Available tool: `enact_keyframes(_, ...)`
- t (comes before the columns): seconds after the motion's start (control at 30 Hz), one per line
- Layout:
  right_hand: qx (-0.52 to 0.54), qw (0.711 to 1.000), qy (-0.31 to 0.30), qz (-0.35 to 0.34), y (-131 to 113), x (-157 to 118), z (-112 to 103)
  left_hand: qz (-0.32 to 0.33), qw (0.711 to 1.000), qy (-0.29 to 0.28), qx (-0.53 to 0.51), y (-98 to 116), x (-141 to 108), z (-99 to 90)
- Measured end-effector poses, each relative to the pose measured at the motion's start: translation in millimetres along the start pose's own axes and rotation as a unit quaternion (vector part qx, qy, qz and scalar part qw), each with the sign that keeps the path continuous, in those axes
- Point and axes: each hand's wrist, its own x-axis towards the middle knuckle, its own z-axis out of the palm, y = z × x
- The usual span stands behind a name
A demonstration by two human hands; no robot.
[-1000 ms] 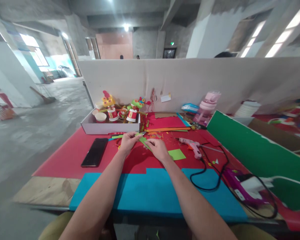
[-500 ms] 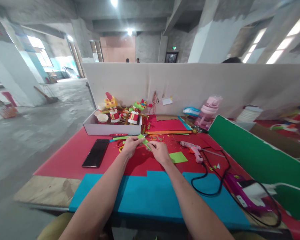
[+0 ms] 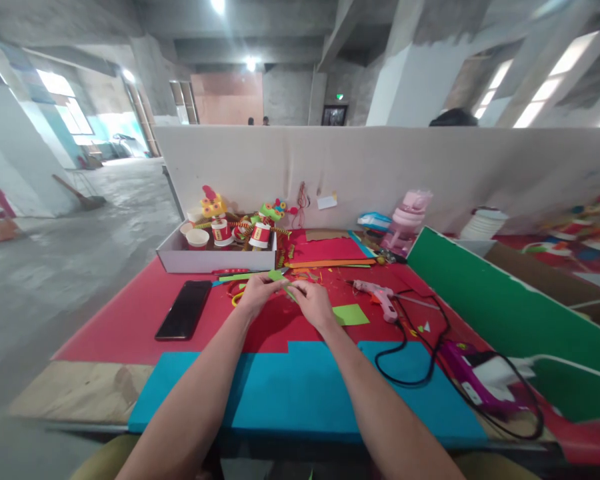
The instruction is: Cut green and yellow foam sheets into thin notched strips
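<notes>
Both my hands meet over the red table covering, fingers closed on a small strip of green paper [image 3: 275, 275]. My left hand [image 3: 258, 293] pinches it from the left, and my right hand [image 3: 312, 301] grips its lower right end. The fingers hide part of the strip. Just left of my left hand lie scissors with yellow-and-red handles [image 3: 237, 299], partly covered. A square of light green paper [image 3: 351, 315] rests flat beside my right wrist. Farther right lies a pink glue gun [image 3: 379, 297] with a black cord.
A black phone [image 3: 184, 311] lies at left. Behind it, a white box [image 3: 215, 261] holds paper cups and figures. An orange strip [image 3: 330, 264], a pink bottle [image 3: 410, 217], a green board [image 3: 480, 320] and a purple power strip [image 3: 473, 380] surround the work area. Blue sheets [image 3: 280, 393] cover the front edge.
The view has turned slightly right, so things appear shifted left. Both hands keep hold of the green paper strip, and its visible part between the fingers looks smaller.
</notes>
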Motion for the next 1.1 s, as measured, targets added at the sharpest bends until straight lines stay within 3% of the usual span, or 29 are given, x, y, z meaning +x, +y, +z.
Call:
enact_keyframes(0.23, 0.004, 0.999, 0.039, -0.005, -0.7, -2.9, -5.7, -0.004, 0.994, 0.085, -0.066, 2.1, 5.6, -13.5)
enact_keyframes(0.63, 0.029, 0.998, 0.052, -0.025, -0.5, -3.6, -7.9, 0.002, 0.991, 0.103, -0.084, 3.7, 5.5, -14.0)
enact_keyframes(0.9, -0.045, 0.997, 0.041, -0.047, 0.5, -2.1, -9.4, 0.02, 0.991, 0.11, -0.07, 3.6, 5.7, -15.6)
enact_keyframes(1.1, -0.062, 0.996, 0.067, -0.005, -0.6, -3.6, -11.2, 0.038, 0.991, 0.111, -0.066, -0.3, 7.5, -17.9)
